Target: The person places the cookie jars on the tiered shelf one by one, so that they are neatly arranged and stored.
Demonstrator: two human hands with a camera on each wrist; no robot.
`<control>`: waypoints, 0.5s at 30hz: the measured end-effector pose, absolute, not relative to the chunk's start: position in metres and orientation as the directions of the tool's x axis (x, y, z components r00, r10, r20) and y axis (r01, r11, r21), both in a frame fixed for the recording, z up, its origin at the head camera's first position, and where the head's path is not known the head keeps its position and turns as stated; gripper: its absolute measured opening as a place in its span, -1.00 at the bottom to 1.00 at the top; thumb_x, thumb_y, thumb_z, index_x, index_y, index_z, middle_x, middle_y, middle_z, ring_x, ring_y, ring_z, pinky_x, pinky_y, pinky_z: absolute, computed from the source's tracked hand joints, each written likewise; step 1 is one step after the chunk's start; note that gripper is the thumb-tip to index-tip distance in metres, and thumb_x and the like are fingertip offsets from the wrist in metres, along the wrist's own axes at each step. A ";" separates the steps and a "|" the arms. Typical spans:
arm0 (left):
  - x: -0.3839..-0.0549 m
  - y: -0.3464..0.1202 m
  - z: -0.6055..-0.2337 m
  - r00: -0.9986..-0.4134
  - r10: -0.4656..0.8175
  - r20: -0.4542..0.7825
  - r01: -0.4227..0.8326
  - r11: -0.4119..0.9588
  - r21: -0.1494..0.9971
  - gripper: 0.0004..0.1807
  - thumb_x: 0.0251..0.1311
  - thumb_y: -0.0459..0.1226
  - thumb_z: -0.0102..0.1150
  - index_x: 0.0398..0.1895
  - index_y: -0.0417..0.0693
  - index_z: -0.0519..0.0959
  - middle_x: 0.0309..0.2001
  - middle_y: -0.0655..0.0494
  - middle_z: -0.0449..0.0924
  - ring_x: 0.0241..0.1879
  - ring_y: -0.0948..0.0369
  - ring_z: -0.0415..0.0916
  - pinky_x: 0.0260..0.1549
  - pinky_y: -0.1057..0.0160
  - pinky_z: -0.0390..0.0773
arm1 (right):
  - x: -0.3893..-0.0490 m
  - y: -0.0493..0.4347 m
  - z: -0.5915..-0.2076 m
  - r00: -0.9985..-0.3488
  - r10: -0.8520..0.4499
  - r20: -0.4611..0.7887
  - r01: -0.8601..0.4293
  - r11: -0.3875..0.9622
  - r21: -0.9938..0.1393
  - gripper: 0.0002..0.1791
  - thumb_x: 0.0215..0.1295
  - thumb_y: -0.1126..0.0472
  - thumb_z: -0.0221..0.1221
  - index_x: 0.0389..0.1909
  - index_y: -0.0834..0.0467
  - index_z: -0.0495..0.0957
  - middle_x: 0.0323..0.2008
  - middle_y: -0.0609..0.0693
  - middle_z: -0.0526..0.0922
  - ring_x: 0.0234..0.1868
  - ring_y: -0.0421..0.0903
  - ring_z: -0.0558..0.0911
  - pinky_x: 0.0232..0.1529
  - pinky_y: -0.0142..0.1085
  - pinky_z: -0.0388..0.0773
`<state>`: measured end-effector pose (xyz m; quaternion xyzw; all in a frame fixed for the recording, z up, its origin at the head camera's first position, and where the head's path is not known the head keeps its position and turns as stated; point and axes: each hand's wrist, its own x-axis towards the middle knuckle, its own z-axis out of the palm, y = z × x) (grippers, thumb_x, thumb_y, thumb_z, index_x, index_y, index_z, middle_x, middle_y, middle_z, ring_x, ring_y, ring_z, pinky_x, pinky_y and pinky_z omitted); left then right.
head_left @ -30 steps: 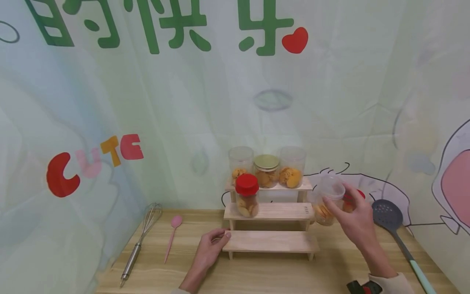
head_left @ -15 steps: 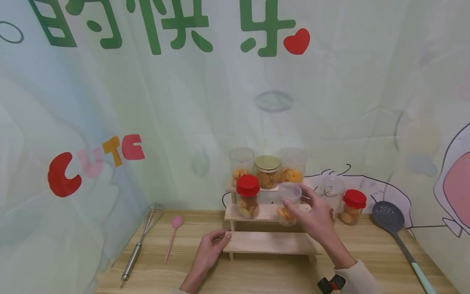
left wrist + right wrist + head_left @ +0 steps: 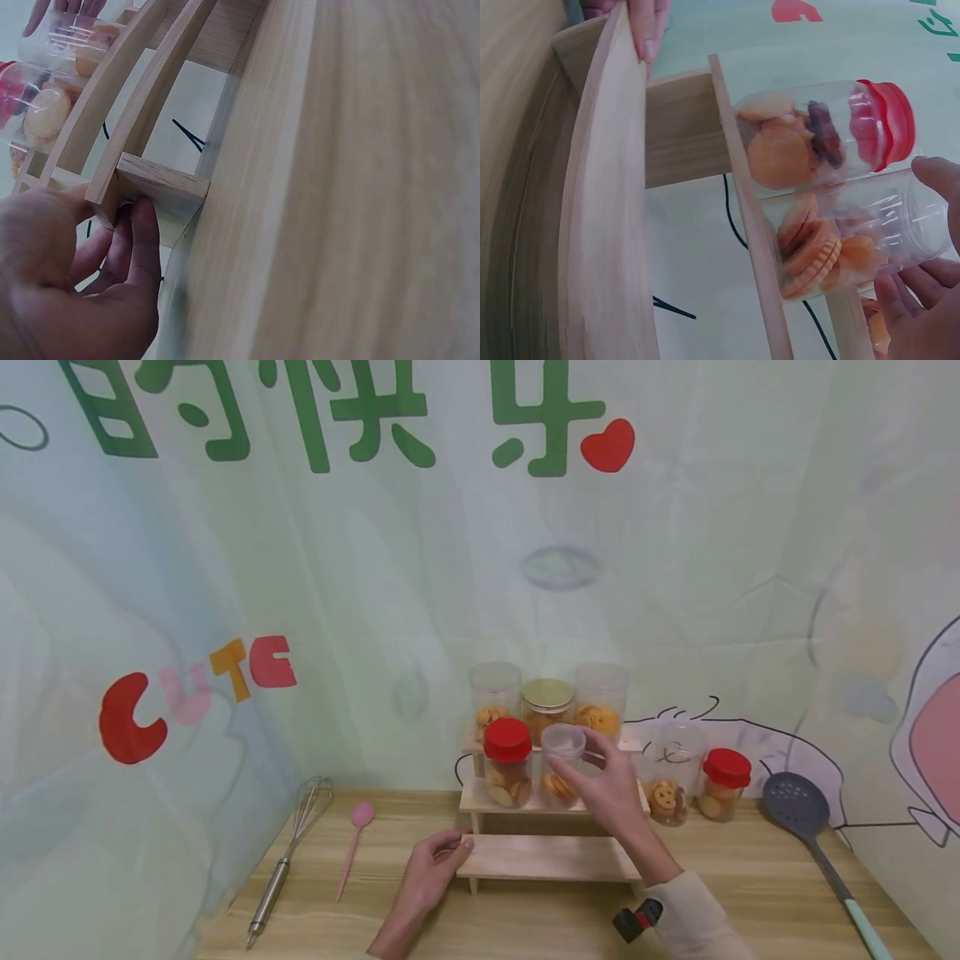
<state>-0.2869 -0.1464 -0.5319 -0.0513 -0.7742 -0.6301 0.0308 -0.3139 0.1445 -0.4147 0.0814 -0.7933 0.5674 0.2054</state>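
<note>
A three-step wooden stand [image 3: 547, 857] rests on the table. My left hand [image 3: 427, 872] grips the left end of its lowest step, with the thumb on top and fingers beneath the board [image 3: 161, 184]. My right hand [image 3: 611, 785] holds a clear lidless-looking jar of cookies [image 3: 558, 787] by its upper part, upright at the middle step. Beside it on that step stands a red-lidded cookie jar [image 3: 507, 764]; in the right wrist view, the clear jar [image 3: 855, 240] is right up against the red-lidded one [image 3: 787, 142].
The top step bears two tall clear jars and a gold-lidded jar [image 3: 547, 693] between them. Right of the stand are a clear cookie jar [image 3: 666, 802], a red-lidded jar [image 3: 723, 785] and a slotted turner [image 3: 797, 806]. A whisk [image 3: 281, 868] and pink spoon [image 3: 356, 843] lie left.
My right hand has carried the clear cookie jar leftward from the right of the stand to the middle step, beside the red-lidded jar. The left hand has stayed on the lowest step.
</note>
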 end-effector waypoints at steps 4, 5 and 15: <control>-0.286 -0.146 -0.532 -0.993 0.045 0.114 0.120 0.197 0.973 -0.50 0.53 -0.16 0.32 0.26 -0.44 0.63 0.09 -0.21 0.76 0.12 0.00 0.76 -0.08 0.47 0.64 | -0.317 0.142 -0.418 -0.891 0.098 0.443 -0.382 0.364 -0.849 -0.23 0.25 -0.10 0.58 0.40 0.08 0.56 0.27 0.14 0.70 0.31 0.16 0.67 0.39 0.15 0.60; -0.286 -0.146 -0.532 -0.993 0.045 0.112 0.119 0.196 0.973 -0.50 0.52 -0.16 0.32 0.26 -0.44 0.63 0.10 -0.22 0.76 0.13 -0.01 0.76 -0.08 0.47 0.64 | -0.318 0.142 -0.419 -0.890 0.098 0.445 -0.382 0.372 -0.846 -0.22 0.25 -0.12 0.57 0.41 0.07 0.55 0.28 0.13 0.69 0.31 0.16 0.67 0.39 0.15 0.60; -0.288 -0.146 -0.534 -0.993 0.032 0.112 0.116 0.199 0.973 -0.52 0.52 -0.17 0.33 0.25 -0.42 0.64 0.08 -0.22 0.75 0.13 -0.04 0.76 -0.07 0.47 0.63 | -0.322 0.141 -0.421 -0.869 0.076 0.488 -0.420 0.405 -0.812 -0.20 0.28 -0.11 0.55 0.44 0.09 0.51 0.32 0.12 0.68 0.34 0.16 0.66 0.40 0.14 0.59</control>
